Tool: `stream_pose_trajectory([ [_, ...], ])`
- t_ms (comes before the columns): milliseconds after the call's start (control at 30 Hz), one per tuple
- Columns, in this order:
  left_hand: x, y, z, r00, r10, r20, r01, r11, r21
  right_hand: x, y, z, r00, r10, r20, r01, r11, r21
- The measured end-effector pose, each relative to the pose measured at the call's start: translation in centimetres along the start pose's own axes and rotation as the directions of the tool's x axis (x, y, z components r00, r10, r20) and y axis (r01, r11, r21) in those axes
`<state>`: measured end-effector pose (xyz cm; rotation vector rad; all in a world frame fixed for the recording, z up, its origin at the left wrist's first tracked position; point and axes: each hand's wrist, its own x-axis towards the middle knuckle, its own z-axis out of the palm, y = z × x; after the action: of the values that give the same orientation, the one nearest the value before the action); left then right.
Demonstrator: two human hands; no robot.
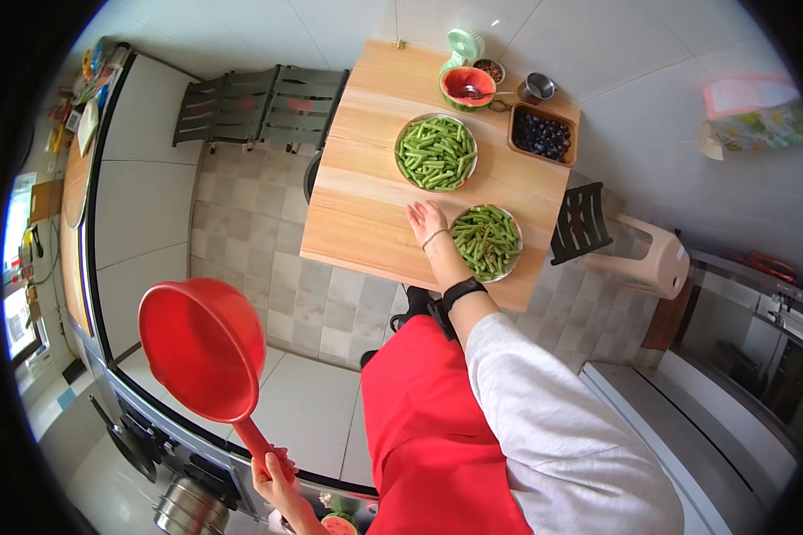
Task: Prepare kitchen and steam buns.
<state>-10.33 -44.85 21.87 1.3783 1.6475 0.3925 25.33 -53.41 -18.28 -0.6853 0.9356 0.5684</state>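
Observation:
My left hand (276,480) is wrapped around the handle of a red plastic water dipper (197,351). The dipper's round bowl faces me, and I see no water in it. Over the wooden table (354,214), my right hand (426,219) is held out with its fingers loosely spread and nothing in it. A bowl of cut green beans (436,152) lies just beyond my right fingertips. Beside that wrist, to the right, stands a second bowl of cut green beans (487,242). Whether the right hand touches the tabletop is hard to tell.
At the table's back are a hollowed watermelon half (467,87) with a spoon, a green fan (466,45), a metal cup (537,87) and a basket of dark fruit (542,136). A stool (649,257) stands right; a frying pan (132,448) and steel pot (191,508) are lower left.

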Motion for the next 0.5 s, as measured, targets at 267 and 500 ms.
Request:
stream_pose_trajectory([
  [267,4.5,5.4,2.1,0.999,-0.044,-0.014,0.045,0.998,0.053,9.6,3.1,1.7,0.979,-0.062,0.192,0.02,0.977,0.212],
  [500,8.4,6.8,2.2,0.986,-0.148,0.071,0.141,0.985,0.099,13.5,-2.3,-2.0,0.972,-0.126,0.199,0.072,0.963,0.258],
])
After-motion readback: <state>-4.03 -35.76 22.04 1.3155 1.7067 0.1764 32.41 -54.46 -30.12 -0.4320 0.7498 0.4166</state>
